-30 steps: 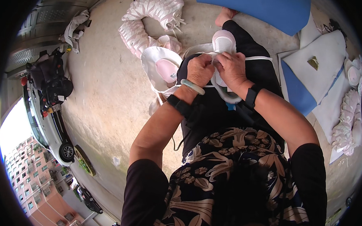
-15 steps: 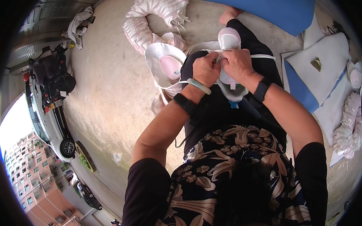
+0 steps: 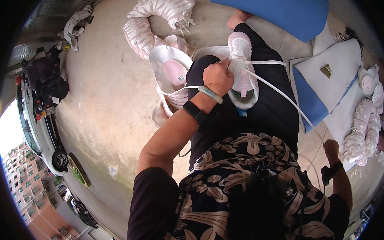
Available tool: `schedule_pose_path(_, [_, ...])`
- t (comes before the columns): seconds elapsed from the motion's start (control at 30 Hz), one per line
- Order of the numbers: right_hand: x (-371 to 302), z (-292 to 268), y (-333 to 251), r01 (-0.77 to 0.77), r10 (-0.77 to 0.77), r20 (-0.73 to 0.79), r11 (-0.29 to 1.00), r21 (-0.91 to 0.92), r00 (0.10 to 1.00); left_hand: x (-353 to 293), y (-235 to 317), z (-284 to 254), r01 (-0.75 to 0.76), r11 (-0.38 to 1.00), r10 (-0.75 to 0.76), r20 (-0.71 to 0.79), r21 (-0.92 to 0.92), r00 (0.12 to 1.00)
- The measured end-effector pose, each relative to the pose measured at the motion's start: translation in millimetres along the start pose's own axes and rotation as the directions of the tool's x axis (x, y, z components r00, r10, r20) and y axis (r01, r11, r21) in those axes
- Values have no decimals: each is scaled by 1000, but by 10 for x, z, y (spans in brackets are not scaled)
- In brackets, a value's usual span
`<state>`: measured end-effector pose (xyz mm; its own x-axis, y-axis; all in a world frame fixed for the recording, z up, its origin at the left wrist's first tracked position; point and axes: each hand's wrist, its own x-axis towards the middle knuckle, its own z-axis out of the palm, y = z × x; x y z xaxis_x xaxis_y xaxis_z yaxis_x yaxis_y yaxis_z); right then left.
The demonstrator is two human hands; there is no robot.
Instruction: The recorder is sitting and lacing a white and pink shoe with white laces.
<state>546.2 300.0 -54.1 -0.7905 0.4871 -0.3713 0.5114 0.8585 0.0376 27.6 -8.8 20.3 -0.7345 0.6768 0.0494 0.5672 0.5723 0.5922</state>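
A white sneaker [image 3: 242, 76] with a pink toe lies across my black-trousered thigh, toe pointing away. My left hand [image 3: 218, 76] is closed at the left edge of its lacing, fingertips pinching by the eyelets. What it pinches looks like lace, partly hidden by the fingers. A white shoelace [image 3: 280, 91] runs taut from the sneaker toward my right hand [image 3: 331, 150], a fist far out to the lower right. A second lace strand crosses to the right over my leg. At the left, an open white bag [image 3: 160, 74] holds a pink insole-shaped piece.
Strung bundles of pinkish-white shoe parts lie at the top [image 3: 167, 13] and right [image 3: 361, 135]. A blue sheet [image 3: 277, 11] is at the top; white and blue sheets [image 3: 325, 73] lie at the right. A scooter [image 3: 46, 78] and a white car [image 3: 42, 138] stand at the left.
My right hand has left the sneaker and swung far to the lower right, drawing the lace out long. My left hand stays by the lacing.
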Motion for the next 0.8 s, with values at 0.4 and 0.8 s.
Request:
schedule_pose_path(0.4, [1384, -1664, -2206, 370, -240, -424, 893, 256, 874, -35, -181, 63, 148, 928, -199, -118, -342, 973])
schedule_pose_path(0.8, [2001, -1866, -3230, 548, -397, -441, 782, 297, 805, 168, -194, -126, 475, 477, -341, 342, -740, 876])
